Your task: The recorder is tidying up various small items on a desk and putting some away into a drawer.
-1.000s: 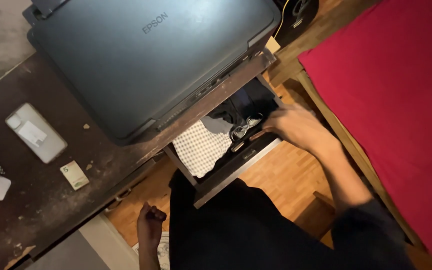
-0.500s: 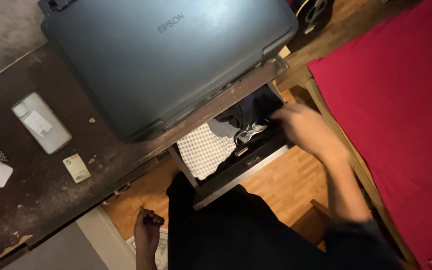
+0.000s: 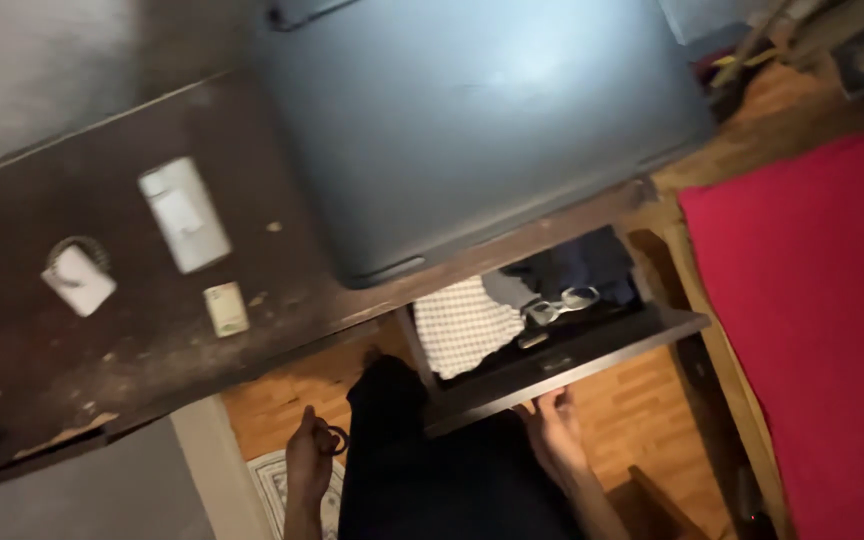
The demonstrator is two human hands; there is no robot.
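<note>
1. Dark wooden desk [image 3: 152,340]: fills the left and far part of the view; its near edge runs diagonally from lower left to upper right.
2. Grey printer [image 3: 482,120]: sits on the desk, its near edge overhanging the open drawer.
3. Red bed cover [image 3: 812,330]: occupies the right side; a strip of wooden floor [image 3: 642,420] lies between it and the drawer, giving open room.
4. Drawer [image 3: 572,355]: pulled out below the desk edge, its dark front panel nearest the person.
5. Checked cloth [image 3: 464,325]: lies in the left part of the drawer, with dark folded clothing to its right.
6. Right hand [image 3: 552,430]: fingers extended upward, tips touching the lower edge of the drawer front; it grasps nothing.
7. Left hand [image 3: 310,458]: well left of the drawer, loosely curled around a small dark ring [image 3: 337,440].
8. Small white items rest on the desk's left part.
</note>
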